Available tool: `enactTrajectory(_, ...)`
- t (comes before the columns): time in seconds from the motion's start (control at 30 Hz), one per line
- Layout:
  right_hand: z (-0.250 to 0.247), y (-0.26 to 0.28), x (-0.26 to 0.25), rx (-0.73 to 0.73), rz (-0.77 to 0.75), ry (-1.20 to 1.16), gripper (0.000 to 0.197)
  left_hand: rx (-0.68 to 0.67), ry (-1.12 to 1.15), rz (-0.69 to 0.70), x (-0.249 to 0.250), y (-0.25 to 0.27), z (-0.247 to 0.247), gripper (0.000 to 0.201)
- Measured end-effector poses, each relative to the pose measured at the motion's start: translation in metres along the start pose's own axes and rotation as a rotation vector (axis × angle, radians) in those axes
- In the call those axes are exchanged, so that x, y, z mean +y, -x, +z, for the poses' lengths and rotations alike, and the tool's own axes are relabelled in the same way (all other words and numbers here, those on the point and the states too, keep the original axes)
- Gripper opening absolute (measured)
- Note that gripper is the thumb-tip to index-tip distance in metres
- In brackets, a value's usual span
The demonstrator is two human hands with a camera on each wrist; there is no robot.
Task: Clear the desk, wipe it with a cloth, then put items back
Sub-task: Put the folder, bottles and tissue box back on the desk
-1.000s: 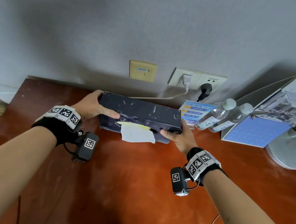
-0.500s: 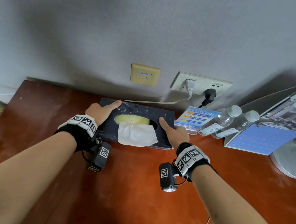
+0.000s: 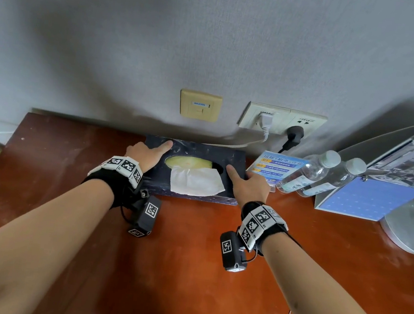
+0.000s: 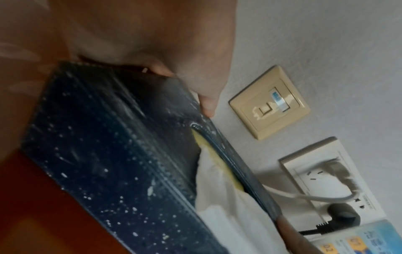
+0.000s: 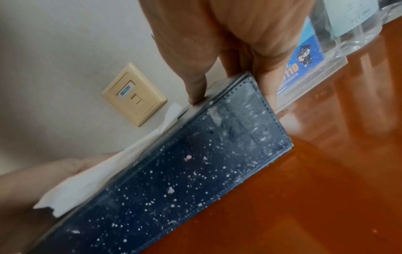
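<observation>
- Putting-back step appears to be underway: tissue box [image 3: 194,173] is sitting on the table [image 3: 189,270], far side, against the wall, left of the water bottles [image 3: 324,174].
- Left hand [image 3: 147,154] and right hand [image 3: 249,185] are clasping its ends, thumbs pressing on top.
- Next move: releasing both hands, then fetching any remaining item.

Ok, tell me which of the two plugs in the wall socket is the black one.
The black plug is the right-hand one in the white wall socket, nearer the clear water bottles; the white plug sits left of it.
</observation>
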State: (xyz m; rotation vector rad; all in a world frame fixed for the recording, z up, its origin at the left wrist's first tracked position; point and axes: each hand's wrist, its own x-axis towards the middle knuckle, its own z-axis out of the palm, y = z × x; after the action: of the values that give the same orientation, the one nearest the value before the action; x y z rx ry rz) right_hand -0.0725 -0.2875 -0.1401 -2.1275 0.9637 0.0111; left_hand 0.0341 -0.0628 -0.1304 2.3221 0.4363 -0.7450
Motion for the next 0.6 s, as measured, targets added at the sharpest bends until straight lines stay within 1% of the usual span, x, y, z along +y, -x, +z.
enactTrajectory(0.07,-0.001,0.002,-0.001,0.0,0.013,0.008,0.049,0.007,0.006,0.0,0.0,0.002,-0.001,0.099)
enactTrajectory(0.13,-0.003,0.004,-0.004,-0.017,0.077,0.046,0.058,-0.006,0.025,-0.022,0.0,0.002,-0.001,0.099)
enactTrajectory(0.17,-0.006,0.006,-0.006,-0.047,0.13,0.094,0.066,-0.024,0.046,-0.049,-0.001,0.002,-0.001,0.099)
enactTrajectory(0.23,-0.012,0.01,-0.01,-0.18,0.258,0.169,0.079,-0.05,0.091,-0.101,-0.002,0.004,-0.001,0.098)
enactTrajectory(0.27,-0.015,0.011,-0.011,-0.263,0.322,0.142,0.082,-0.058,0.103,-0.125,-0.002,0.006,-0.001,0.097)
enactTrajectory(0.3,-0.016,0.014,-0.011,-0.345,0.398,0.046,0.08,-0.071,0.118,-0.143,-0.003,0.009,-0.001,0.095)
enactTrajectory(0.37,-0.02,0.02,-0.014,-0.46,0.55,-0.228,0.068,-0.094,0.163,-0.144,-0.004,0.009,0.0,0.095)
enactTrajectory(0.4,-0.019,0.022,-0.015,-0.468,0.58,-0.321,0.062,-0.102,0.189,-0.144,-0.006,0.006,0.002,0.099)
enactTrajectory(0.43,-0.018,0.022,-0.016,-0.443,0.58,-0.364,0.056,-0.105,0.218,-0.152,-0.01,-0.002,0.004,0.104)
enactTrajectory(0.47,-0.016,0.021,-0.017,-0.401,0.568,-0.379,0.053,-0.098,0.244,-0.154,-0.012,-0.006,0.007,0.104)
enactTrajectory(0.5,-0.015,0.019,-0.017,-0.355,0.553,-0.379,0.051,-0.097,0.269,-0.156,-0.013,-0.009,0.008,0.098)
enactTrajectory(0.6,-0.013,0.011,-0.014,-0.291,0.524,-0.401,0.05,-0.097,0.291,-0.117,0.001,0.011,0.002,0.063)
